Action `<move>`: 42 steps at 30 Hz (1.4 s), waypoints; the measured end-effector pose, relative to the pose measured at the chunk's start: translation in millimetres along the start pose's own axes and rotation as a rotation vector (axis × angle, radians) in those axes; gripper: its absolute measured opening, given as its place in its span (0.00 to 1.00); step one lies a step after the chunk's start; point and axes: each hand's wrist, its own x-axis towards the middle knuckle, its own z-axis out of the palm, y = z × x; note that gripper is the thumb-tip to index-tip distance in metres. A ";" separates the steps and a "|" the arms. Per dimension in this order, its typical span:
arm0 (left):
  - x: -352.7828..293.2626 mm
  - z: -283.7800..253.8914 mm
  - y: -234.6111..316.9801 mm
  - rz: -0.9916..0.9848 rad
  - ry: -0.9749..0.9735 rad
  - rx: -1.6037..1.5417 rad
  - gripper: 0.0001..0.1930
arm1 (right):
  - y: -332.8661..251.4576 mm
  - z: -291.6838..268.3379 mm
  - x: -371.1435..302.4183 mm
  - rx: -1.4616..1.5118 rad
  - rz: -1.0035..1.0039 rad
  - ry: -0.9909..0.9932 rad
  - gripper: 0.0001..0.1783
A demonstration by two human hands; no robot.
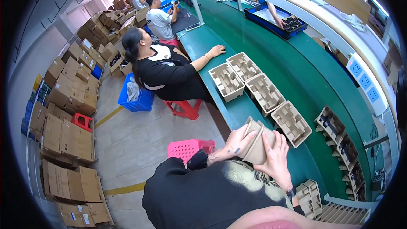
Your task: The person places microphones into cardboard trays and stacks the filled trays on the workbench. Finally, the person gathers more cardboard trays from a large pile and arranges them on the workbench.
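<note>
My left hand point(235, 142) grips the left side of a beige moulded-pulp tray point(255, 152), thumb along its upper face. On the other side, my right hand point(276, 154) holds it with the fingers spread over its edge. The tray is tilted close to my body; whether it is one tray or two nested together, I cannot tell. Just beyond my hands, a pulp tray with moulded compartments point(292, 123) sits on the green bench. Another such tray point(265, 93) and two more continue the group toward a co-worker.
A co-worker point(169, 65) sits at the green bench point(203, 51), arm resting on it. A pink stool point(190, 149) stands left of me. Trays with dark parts point(330, 125) line the right. Another person's hand reaches into a blue-black tray point(258, 16). Cartons point(63, 138) are stacked left.
</note>
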 end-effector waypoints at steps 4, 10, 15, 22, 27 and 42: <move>6.8 -9.0 -8.9 0.007 -0.001 0.047 0.18 | 1.4 -6.8 2.5 0.011 -0.013 -0.016 0.62; 41.6 -32.2 -40.5 0.045 0.254 -0.135 0.17 | 39.6 5.8 -10.6 -0.101 0.125 -0.100 0.65; 30.8 -33.4 -22.7 0.067 0.094 0.446 0.16 | 50.2 45.8 -38.5 0.388 0.167 0.112 0.67; 50.4 -22.5 -73.9 0.082 -0.024 0.741 0.13 | 150.8 194.5 -190.1 0.381 0.573 0.342 0.51; 45.9 -13.9 -125.4 0.083 -0.107 0.798 0.13 | 149.6 202.3 -185.6 1.422 0.968 0.859 0.34; 47.6 30.8 -158.8 0.253 -0.394 0.724 0.16 | 161.6 196.7 -140.3 1.058 1.004 0.622 0.28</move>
